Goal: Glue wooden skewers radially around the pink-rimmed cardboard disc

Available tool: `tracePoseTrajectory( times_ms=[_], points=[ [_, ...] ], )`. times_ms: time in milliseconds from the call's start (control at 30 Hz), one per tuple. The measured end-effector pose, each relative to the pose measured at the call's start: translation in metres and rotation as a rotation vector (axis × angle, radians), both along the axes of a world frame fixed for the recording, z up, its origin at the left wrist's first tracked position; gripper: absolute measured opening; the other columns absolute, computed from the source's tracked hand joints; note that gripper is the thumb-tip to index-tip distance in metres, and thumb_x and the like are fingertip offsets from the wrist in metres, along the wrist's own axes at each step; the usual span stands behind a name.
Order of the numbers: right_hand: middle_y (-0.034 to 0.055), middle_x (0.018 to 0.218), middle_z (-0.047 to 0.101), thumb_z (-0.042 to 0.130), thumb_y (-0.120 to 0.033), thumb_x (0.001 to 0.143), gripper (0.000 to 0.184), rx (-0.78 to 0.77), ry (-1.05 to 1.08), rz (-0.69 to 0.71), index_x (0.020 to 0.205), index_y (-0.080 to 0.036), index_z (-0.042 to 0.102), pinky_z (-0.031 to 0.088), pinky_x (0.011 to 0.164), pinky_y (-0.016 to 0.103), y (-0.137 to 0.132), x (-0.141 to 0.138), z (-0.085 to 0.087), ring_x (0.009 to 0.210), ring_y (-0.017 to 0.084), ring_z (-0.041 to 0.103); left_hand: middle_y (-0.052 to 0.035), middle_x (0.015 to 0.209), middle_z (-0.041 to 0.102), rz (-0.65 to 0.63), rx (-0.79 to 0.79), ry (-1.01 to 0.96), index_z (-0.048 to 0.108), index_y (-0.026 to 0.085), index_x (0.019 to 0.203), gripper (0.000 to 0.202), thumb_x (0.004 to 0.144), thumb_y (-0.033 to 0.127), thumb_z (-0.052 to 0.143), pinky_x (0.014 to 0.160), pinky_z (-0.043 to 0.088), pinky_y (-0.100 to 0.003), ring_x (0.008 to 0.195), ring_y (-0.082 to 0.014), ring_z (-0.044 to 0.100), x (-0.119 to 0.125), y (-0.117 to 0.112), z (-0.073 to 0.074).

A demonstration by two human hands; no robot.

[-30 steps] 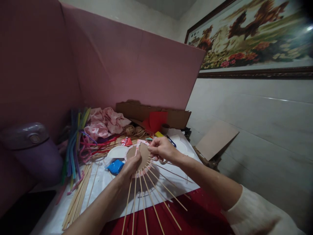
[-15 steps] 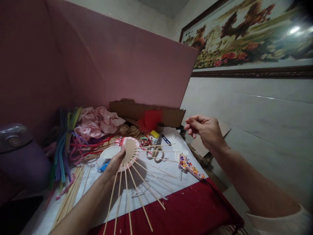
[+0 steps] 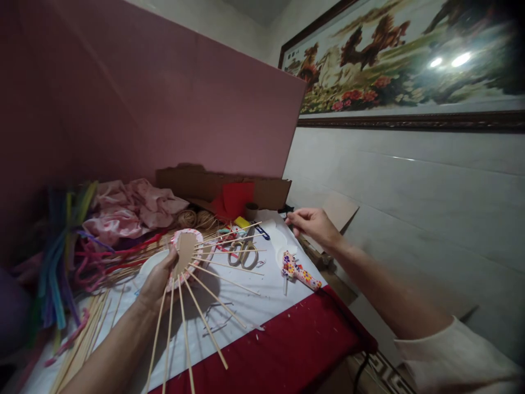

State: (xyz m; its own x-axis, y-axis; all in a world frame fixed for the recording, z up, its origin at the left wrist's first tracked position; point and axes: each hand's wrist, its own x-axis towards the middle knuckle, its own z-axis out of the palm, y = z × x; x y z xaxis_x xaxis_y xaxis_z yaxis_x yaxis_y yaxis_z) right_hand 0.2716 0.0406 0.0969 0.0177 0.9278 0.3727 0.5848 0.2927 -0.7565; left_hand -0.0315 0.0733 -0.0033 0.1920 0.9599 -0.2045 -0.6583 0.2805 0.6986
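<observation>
My left hand (image 3: 156, 282) grips the left edge of a round cardboard disc (image 3: 185, 256) with a pink patterned rim. Thin wooden sticks (image 3: 208, 324) fan out from the disc toward the right and the front. Raised past the table's right side, my right hand (image 3: 315, 225) has thumb and fingers pinched together; whatever is between them, if anything, is too small to make out. Below that hand a flower-patterned glue gun (image 3: 302, 274) lies on the white sheet. Scissors (image 3: 247, 257) rest just behind the sticks, partly covered by them.
Loose wooden sticks (image 3: 84, 334) and coloured pipe cleaners (image 3: 55, 273) lie at the left. Behind are crumpled pink cloth (image 3: 131, 205), twine balls (image 3: 205, 219), red paper (image 3: 238, 198) and a cardboard strip (image 3: 184, 183). A red cloth (image 3: 287, 350) covers the front edge.
The camera has turned right, so the table things appear further left. My left hand still holds the disc with its sticks; my right hand stays raised and pinched, appearing slightly lower.
</observation>
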Motion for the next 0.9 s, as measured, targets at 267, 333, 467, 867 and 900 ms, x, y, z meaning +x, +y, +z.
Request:
tracePoseTrajectory(
  times_ms=[267,333,467,867,900],
  points=[
    [0.0034,0.053,0.058,0.045,-0.044,0.072,0.037,-0.504,-0.103,0.059,0.064,-0.012,0.060,0.024,0.031,0.018,-0.028,0.037,-0.056,0.034,0.006,0.039,-0.0089,0.065,0.066,0.002,-0.002,0.016,0.055,0.009,0.093,0.029,0.081,0.027,0.036,0.048,0.051,-0.029,0.051,-0.0178,0.061,0.002,-0.002,0.000],
    [0.0044,0.056,0.059,0.038,-0.048,0.075,0.044,-0.531,-0.182,0.097,0.064,-0.013,0.061,0.031,0.036,0.020,-0.035,0.043,-0.064,0.039,0.009,0.045,-0.0089,0.066,0.066,0.005,-0.015,0.029,0.054,0.008,0.097,0.032,0.081,0.029,0.037,0.048,0.051,-0.029,0.052,-0.0181,0.062,0.002,-0.002,-0.001],
    [0.0061,0.074,0.061,0.043,-0.043,0.074,0.032,-0.312,-0.455,-0.074,0.076,-0.017,0.062,0.040,0.057,0.025,-0.042,0.051,-0.081,0.063,0.016,0.055,-0.0091,0.070,0.066,-0.005,-0.050,0.050,0.051,0.009,0.107,0.038,0.080,0.032,0.038,0.051,0.052,-0.029,0.056,-0.0183,0.062,0.003,0.000,-0.003],
    [0.0103,0.098,0.054,0.049,-0.030,0.068,0.038,-0.283,-0.651,-0.125,0.103,-0.015,0.052,0.036,0.077,0.030,-0.024,0.052,-0.126,0.090,0.023,0.051,-0.0089,0.071,0.067,-0.082,-0.094,0.217,0.051,0.011,0.110,0.039,0.079,0.031,0.040,0.056,0.050,-0.027,0.056,-0.0173,0.062,0.021,-0.012,0.008],
    [0.0102,0.098,0.054,0.048,-0.029,0.069,0.035,-0.266,-0.633,-0.122,0.101,-0.016,0.052,0.036,0.078,0.030,-0.024,0.052,-0.124,0.090,0.022,0.051,-0.0085,0.074,0.067,-0.079,-0.094,0.217,0.051,0.011,0.111,0.039,0.079,0.031,0.041,0.057,0.050,-0.027,0.057,-0.0174,0.062,0.022,-0.012,0.007]
  ],
)
